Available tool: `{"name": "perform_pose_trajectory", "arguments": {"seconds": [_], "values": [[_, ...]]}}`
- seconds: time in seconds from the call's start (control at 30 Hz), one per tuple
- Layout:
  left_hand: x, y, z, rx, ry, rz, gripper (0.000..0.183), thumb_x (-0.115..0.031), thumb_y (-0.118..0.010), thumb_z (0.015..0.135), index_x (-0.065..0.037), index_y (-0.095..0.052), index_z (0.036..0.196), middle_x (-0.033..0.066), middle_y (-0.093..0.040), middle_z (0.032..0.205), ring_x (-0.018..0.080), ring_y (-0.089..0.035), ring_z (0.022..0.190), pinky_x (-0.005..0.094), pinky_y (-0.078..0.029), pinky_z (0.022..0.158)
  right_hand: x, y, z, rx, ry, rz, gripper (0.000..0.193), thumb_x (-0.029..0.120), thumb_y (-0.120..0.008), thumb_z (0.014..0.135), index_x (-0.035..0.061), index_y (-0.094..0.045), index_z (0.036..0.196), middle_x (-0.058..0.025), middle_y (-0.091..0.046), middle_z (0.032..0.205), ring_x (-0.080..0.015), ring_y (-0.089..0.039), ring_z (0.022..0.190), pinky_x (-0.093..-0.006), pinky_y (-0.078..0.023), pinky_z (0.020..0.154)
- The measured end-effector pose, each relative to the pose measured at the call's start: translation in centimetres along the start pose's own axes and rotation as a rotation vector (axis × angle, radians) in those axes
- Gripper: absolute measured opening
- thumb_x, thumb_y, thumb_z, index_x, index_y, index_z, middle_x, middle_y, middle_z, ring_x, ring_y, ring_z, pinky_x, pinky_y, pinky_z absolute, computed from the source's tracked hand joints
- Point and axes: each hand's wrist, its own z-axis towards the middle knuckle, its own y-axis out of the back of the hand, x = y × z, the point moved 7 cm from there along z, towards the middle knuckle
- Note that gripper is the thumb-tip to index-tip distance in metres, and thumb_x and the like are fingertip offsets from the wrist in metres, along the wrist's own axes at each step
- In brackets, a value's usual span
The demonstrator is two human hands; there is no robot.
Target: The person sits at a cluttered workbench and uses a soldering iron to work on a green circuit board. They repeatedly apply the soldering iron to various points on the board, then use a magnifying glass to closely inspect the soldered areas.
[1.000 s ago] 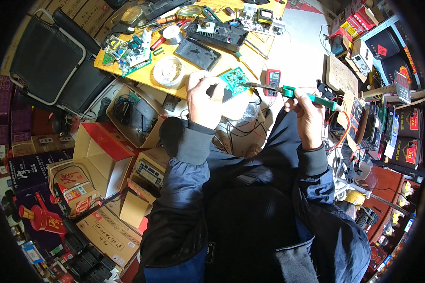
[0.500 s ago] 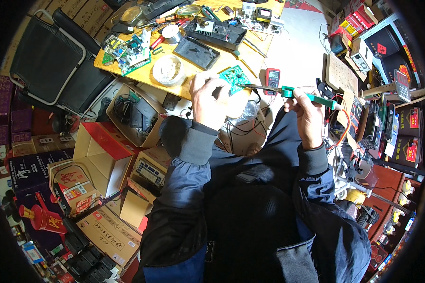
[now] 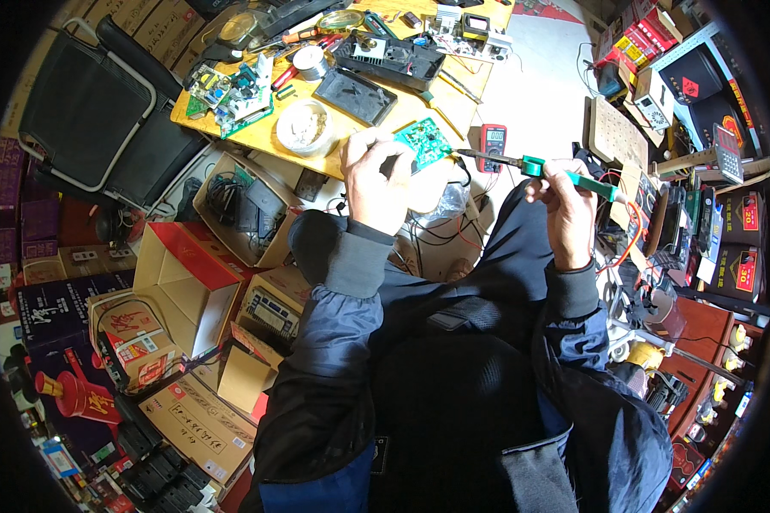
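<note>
My left hand (image 3: 375,181) is closed on the lower left edge of a small green circuit board (image 3: 423,141), held tilted just off the front edge of the wooden table (image 3: 231,122). In my right hand (image 3: 566,209) is a soldering iron (image 3: 580,181) with a green handle, its red cord trailing down behind. The iron's dark tip points left and reaches the right edge of the board; whether it touches, I cannot tell. Nearest to my left hand on the table is a round white tub (image 3: 306,128) with pale lumpy contents.
A red multimeter (image 3: 492,147) lies beyond the iron. On the table are a black plastic tray (image 3: 356,96), a solder spool (image 3: 310,61), more circuit boards (image 3: 238,92) and a screwdriver (image 3: 441,114). Boxes (image 3: 192,286) stand at left, a black chair (image 3: 94,111) behind them.
My right hand has drawn the soldering iron a little to the right, so its tip has moved from over the board to its edge. The left hand and board have barely shifted.
</note>
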Motion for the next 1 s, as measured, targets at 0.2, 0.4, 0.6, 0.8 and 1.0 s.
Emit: {"name": "perform_pose_trajectory", "arguments": {"seconds": [0.2,0.4,0.6,0.8,1.0], "values": [[-0.4,-0.4,0.0,0.010,-0.005,0.019,0.008,-0.003,-0.078,0.085,-0.002,-0.074,0.092,0.0127,-0.063,0.110,0.0283,-0.063,0.106,0.0387,-0.051,0.095,0.0,0.1,-0.2,0.004,0.007,0.000,0.021,0.016,-0.068,0.103,-0.0042,-0.073,0.102,-0.0122,-0.073,0.079,-0.0187,-0.070,0.070,-0.0319,-0.057,0.068],[-0.5,-0.3,-0.5,-0.012,-0.070,0.065,0.009,-0.004,-0.078,0.084,-0.002,-0.074,0.092,0.0136,-0.063,0.111,0.0304,-0.062,0.107,0.0403,-0.051,0.095,-0.3,0.4,-0.4,0.004,0.002,-0.018,0.022,0.017,-0.068,0.103,-0.0043,-0.074,0.101,-0.0131,-0.074,0.079,-0.0191,-0.070,0.070,-0.0321,-0.057,0.068],[-0.9,-0.2,-1.4,-0.043,-0.132,0.101,0.010,-0.004,-0.077,0.085,-0.003,-0.074,0.094,0.0144,-0.063,0.113,0.0323,-0.062,0.108,0.0418,-0.051,0.096,-0.4,0.6,-0.6,-0.014,0.020,0.029,0.019,0.014,-0.068,0.103,-0.0043,-0.072,0.100,-0.0125,-0.072,0.078,-0.0196,-0.070,0.070,-0.0322,-0.057,0.065],[-0.4,-0.3,-1.8,-0.053,-0.095,0.055,0.010,-0.004,-0.077,0.086,-0.003,-0.074,0.095,0.0146,-0.063,0.114,0.0315,-0.063,0.108,0.0412,-0.052,0.096,-0.3,0.9,-0.7,-0.020,0.025,-0.008,0.012,0.013,-0.066,0.104,0.0018,-0.066,0.099,-0.0092,-0.068,0.081,-0.0194,-0.070,0.071,-0.0341,-0.058,0.067],[0.1,0.0,-1.6,-0.078,-0.067,0.002,0.010,-0.003,-0.077,0.087,-0.002,-0.074,0.097,0.0132,-0.064,0.112,0.0286,-0.064,0.106,0.0390,-0.052,0.095,-0.5,1.2,-0.6,-0.045,0.015,0.047,0.016,0.013,-0.067,0.103,-0.0026,-0.069,0.098,-0.0104,-0.068,0.077,-0.0205,-0.070,0.070,-0.0330,-0.057,0.065]]}}
